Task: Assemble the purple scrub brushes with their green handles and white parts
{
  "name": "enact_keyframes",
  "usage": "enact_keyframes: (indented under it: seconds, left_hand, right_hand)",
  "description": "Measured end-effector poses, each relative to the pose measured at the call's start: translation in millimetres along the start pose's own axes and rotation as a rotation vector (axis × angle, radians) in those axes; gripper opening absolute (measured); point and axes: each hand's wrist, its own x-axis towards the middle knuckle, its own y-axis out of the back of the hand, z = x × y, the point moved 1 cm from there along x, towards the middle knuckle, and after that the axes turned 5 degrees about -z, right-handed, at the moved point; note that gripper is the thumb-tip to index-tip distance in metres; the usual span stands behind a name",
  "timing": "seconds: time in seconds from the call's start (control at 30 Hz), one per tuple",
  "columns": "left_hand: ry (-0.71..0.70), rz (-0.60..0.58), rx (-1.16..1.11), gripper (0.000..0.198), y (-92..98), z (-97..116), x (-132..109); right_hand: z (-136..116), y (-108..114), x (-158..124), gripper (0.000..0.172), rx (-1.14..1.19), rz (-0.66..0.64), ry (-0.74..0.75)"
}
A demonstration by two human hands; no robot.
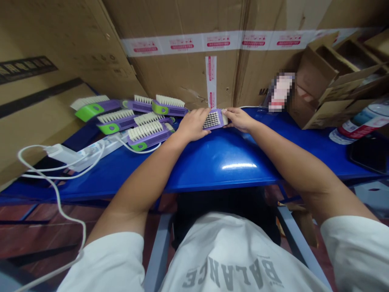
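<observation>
Over the far part of the blue table, a purple brush [212, 119] is held between both hands, its face with a grid of dark and pale spots turned up. My left hand [194, 123] is closed around its left end and hides that part. At the opposite end, my right hand [238, 118] pinches the brush by a small cream-coloured patch; whether that patch is a separate piece I cannot tell. Left of my hands lie several purple and green brushes with cream bristles pointing up, the nearest brush [148, 136] among them.
A white power strip [94, 152] with white cables lies left on the blue table [212, 166]. Large cardboard boxes [182, 73] stand behind. At right are a divided cardboard box [319, 77], a water bottle [361, 121] and a dark phone [369, 154].
</observation>
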Motion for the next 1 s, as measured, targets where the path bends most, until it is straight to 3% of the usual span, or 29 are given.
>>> enact_keyframes:
  seconds: [0.27,0.63,0.83,1.0]
  left_hand:
    - [-0.134,0.048,-0.093,0.096,-6.0,-12.7,1.0]
    - [-0.211,0.092,-0.151,0.084,-0.2,-6.7,-0.2]
    - [-0.111,0.193,-0.191,0.069,4.6,1.0,-2.1]
    - [-0.001,0.197,-0.232,0.076,2.3,5.3,-2.8]
  right_hand:
    - [-5.9,-1.6,-5.5,0.012,0.055,0.001,-0.024]
    - [-7.1,4.7,-4.0,0.012,0.112,0.036,0.029]
    - [-8.6,4.5,-6.0,0.044,0.006,-0.015,0.216]
    - [-12.2,1.0,-9.0,0.063,-0.074,-0.05,0.306]
